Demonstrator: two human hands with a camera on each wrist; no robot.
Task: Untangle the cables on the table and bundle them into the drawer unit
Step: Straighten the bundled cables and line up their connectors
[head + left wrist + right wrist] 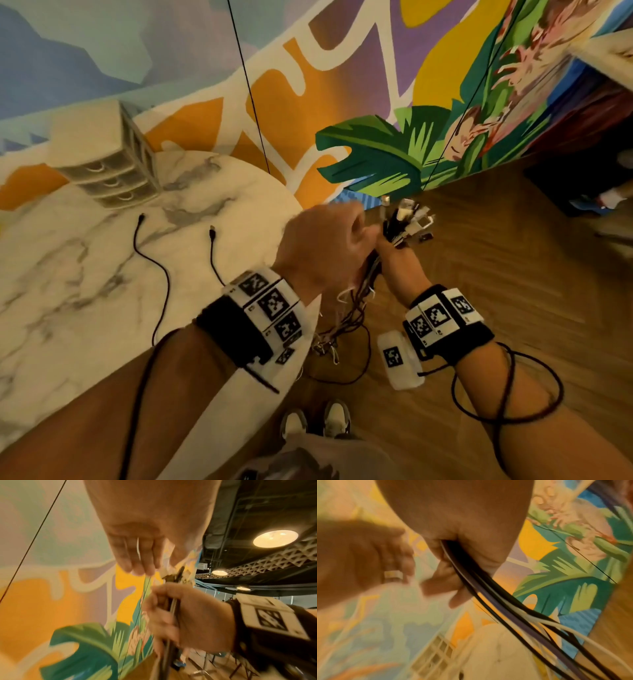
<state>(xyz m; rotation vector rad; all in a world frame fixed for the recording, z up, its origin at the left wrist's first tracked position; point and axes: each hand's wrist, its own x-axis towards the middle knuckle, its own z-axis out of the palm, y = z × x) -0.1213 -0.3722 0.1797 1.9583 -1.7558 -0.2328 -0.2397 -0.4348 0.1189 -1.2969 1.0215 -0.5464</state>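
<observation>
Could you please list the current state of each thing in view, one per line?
cable bundle: held up off the table, loose ends hanging.
right hand: grips the bundle.
left hand: at the bundle; grip unclear.
drawer unit: upright, three front drawers closed.
black cables: two lying loose on the table.

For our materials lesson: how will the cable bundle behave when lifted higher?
Probably floppy: below the right hand, the cable bundle hangs in loose loops. Likely light, since one grip carries it. The connector ends splay, so strands may slip.
</observation>
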